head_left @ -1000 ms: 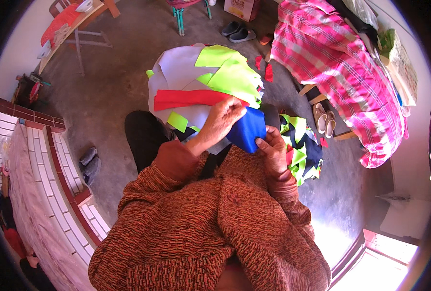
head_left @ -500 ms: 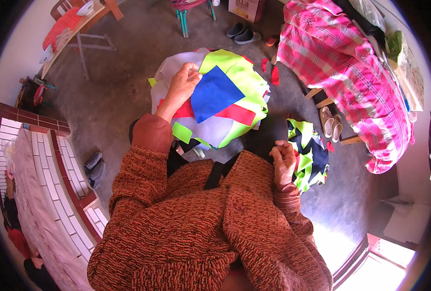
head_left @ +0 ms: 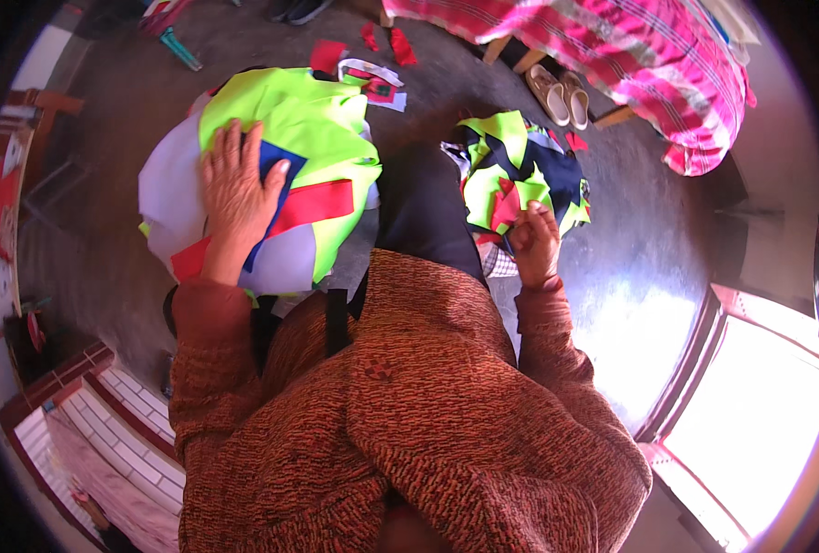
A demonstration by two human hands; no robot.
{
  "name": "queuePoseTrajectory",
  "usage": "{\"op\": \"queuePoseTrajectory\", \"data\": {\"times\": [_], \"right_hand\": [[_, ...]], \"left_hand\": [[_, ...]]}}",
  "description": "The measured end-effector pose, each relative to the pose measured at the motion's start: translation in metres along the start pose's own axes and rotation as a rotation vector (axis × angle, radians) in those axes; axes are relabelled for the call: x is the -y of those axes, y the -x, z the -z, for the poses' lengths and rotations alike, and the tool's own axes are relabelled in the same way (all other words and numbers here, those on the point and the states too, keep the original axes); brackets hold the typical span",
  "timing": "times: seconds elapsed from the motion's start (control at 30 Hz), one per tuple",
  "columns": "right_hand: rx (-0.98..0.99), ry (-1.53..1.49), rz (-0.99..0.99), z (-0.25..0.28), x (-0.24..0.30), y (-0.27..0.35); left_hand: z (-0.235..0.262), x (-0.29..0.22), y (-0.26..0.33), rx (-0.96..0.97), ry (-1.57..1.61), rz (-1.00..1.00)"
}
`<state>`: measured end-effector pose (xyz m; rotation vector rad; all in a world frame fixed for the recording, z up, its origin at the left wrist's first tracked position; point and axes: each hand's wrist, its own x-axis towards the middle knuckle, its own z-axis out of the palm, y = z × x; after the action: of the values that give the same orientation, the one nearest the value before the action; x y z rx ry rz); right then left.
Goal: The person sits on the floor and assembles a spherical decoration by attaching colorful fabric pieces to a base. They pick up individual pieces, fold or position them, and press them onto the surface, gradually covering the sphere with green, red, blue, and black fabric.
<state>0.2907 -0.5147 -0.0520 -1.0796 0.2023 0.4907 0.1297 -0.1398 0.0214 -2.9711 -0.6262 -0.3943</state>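
Note:
My left hand (head_left: 236, 180) lies flat, fingers together and thumb apart, on a blue fabric piece (head_left: 279, 184). Most of that piece is hidden under the hand. It rests on a large round heap of lime fabric (head_left: 308, 120), with pale lilac fabric (head_left: 168, 170) and a red strip (head_left: 313, 207) beside it. Over a smaller scrap pile on the right, my right hand (head_left: 534, 241) has its fingers pinched at a lime fabric scrap (head_left: 534, 190). A red scrap (head_left: 504, 206) touches it there. Dark and lime pieces (head_left: 561, 172) make up the rest of that pile.
Red scraps (head_left: 402, 48) and a white band (head_left: 370, 72) lie on the floor beyond the heap. Light shoes (head_left: 559, 95) stand by a bench under pink checked cloth (head_left: 603, 41). A teal-legged stool (head_left: 179, 46) is at far left, a bright doorway (head_left: 750, 405) at right.
The view has swung right. My left hand went from holding up the blue fabric piece's corner to lying flat on it. My right hand moved onto the smaller pile, among its scraps.

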Motion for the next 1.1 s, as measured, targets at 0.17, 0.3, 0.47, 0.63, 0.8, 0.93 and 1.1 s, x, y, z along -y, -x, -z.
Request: {"op": "queuePoseTrajectory", "data": {"times": [0.17, 0.3, 0.47, 0.63, 0.8, 0.93, 1.1], "right_hand": [[-0.361, 0.149, -0.085, 0.122, -0.045, -0.035], [-0.458, 0.246, -0.318, 0.184, -0.115, -0.029], [-0.453, 0.403, -0.543, 0.202, -0.175, -0.014], [-0.298, 0.483, -0.641, 0.184, -0.214, -0.022], [-0.237, 0.831, -0.489, 0.157, -0.225, -0.036], [-0.249, 0.782, -0.496, 0.145, -0.242, -0.056], [-0.419, 0.316, -0.78, 0.092, -0.222, -0.068]], "left_hand": [[0.0, 0.0, -0.001, 0.012, 0.01, -0.023], [0.003, -0.003, -0.004, 0.032, 0.059, -0.026], [0.004, -0.005, -0.006, 0.043, 0.124, -0.025], [0.006, -0.007, -0.013, 0.039, 0.141, -0.064], [0.009, -0.013, -0.018, 0.097, 0.158, -0.055], [0.011, -0.016, -0.02, 0.115, 0.179, -0.042], [0.009, -0.015, -0.019, 0.151, 0.174, 0.003]]}}
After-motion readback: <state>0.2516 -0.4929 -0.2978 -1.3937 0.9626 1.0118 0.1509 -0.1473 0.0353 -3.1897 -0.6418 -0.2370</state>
